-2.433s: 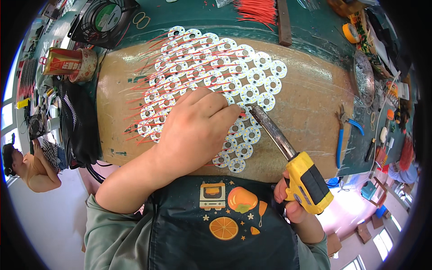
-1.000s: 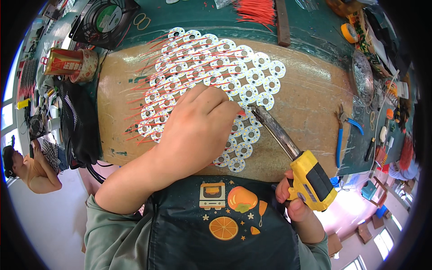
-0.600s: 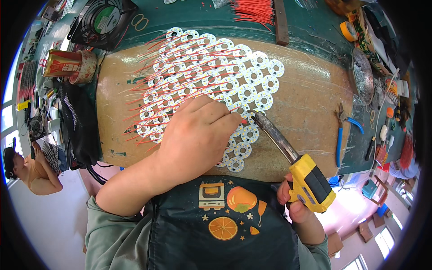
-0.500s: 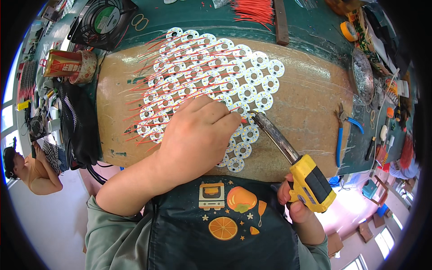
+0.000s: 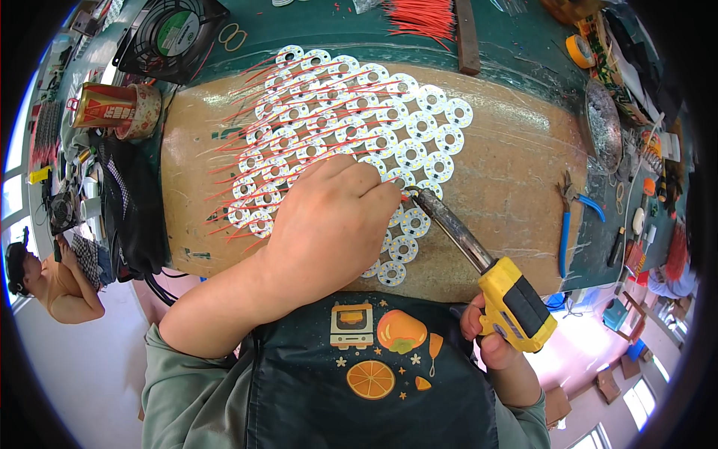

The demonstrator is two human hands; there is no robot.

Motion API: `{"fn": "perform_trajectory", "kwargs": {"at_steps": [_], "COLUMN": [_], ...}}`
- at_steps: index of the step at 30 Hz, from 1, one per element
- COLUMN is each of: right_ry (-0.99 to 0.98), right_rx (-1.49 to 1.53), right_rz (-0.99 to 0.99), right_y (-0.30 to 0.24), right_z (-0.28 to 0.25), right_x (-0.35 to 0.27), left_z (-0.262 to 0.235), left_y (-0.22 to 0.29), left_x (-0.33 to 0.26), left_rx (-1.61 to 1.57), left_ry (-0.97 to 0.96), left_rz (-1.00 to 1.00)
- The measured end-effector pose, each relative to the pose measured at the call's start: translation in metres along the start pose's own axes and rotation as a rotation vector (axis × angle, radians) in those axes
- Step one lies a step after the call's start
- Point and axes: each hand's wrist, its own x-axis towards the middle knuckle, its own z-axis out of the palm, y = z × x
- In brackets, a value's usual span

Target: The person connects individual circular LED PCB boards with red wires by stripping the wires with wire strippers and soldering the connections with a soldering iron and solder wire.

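Note:
Many round white LED boards [image 5: 410,154] with centre holes lie in slanting rows on a brown board. Thin red wires [image 5: 258,166] run across those on the left. My left hand [image 5: 325,217] rests over the lower rows, fingers pinched, with a short red wire end [image 5: 405,197] showing by the fingertips; most of the grip is hidden. My right hand [image 5: 495,352] is wrapped round the yellow-and-black handle of a soldering gun [image 5: 522,305]. Its dark tip points up and left to a board beside the left fingertips; whether it touches cannot be made out.
The brown board [image 5: 516,179] lies on a green bench. Blue-handled pliers [image 5: 566,224] and a metal dish [image 5: 603,123] are at right. A black fan [image 5: 173,37], a tin [image 5: 105,105] and a red wire bundle [image 5: 422,19] stand farther back. Another person [image 5: 63,280] sits at left.
The soldering gun has shifted slightly left, its tip now closer to my left fingertips. My left hand has hardly moved.

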Motion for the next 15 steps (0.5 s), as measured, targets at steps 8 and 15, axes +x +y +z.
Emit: {"fn": "perform_trajectory", "kwargs": {"at_steps": [8,15], "right_ry": [0.096,0.071], "right_rx": [-0.008,0.032], "right_rz": [-0.005,-0.001], "right_y": [-0.007,-0.004], "right_z": [0.011,0.011], "right_x": [0.007,0.004], "left_z": [0.001,0.000], "left_y": [0.001,0.000], "left_x": [0.003,0.003], "left_rx": [0.006,0.012], "left_ry": [-0.001,-0.020], "left_rz": [0.000,-0.003]}}
